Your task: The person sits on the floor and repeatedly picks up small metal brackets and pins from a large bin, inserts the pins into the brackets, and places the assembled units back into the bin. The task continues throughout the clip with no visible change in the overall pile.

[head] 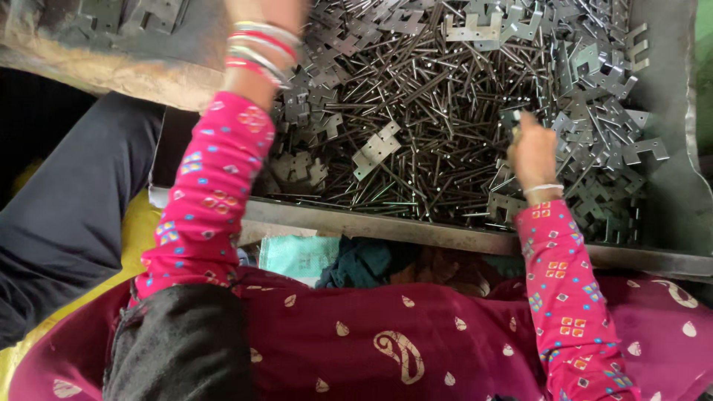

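- Head view looks straight down into a big metal tray (445,236) packed with thin metal pins (416,96) and flat notched metal brackets (594,89), all jumbled together.
- Right hand (531,152) is down in the pile near the tray's right half, fingers pinched together at the top. The grip is narrow and looks closed on something small and dark up by the fingertips, but I can't tell if it's a pin or a bracket.
- A thin white bangle (544,188) sits on that wrist, and the pink patterned sleeve (564,297) runs back towards the camera over the tray's near edge.
- Left hand (264,11) is up at the top edge of the picture, mostly cut off and blurred, so can't tell what its grip is doing or whether it holds anything.
- A stack of red and silver bangles (260,48) sits on the left wrist, right over the left side of the pile.
- One pale bracket (376,148) lies on top of the pins about midway between the two arms, touching neither.
- More brackets are heaped along the right wall of the tray, just beside the right hand.
- Below the tray's near edge there's a maroon cloth with cream paisley shapes (401,349) across the lap, plus a bit of teal fabric (297,256) tucked just under the rim.
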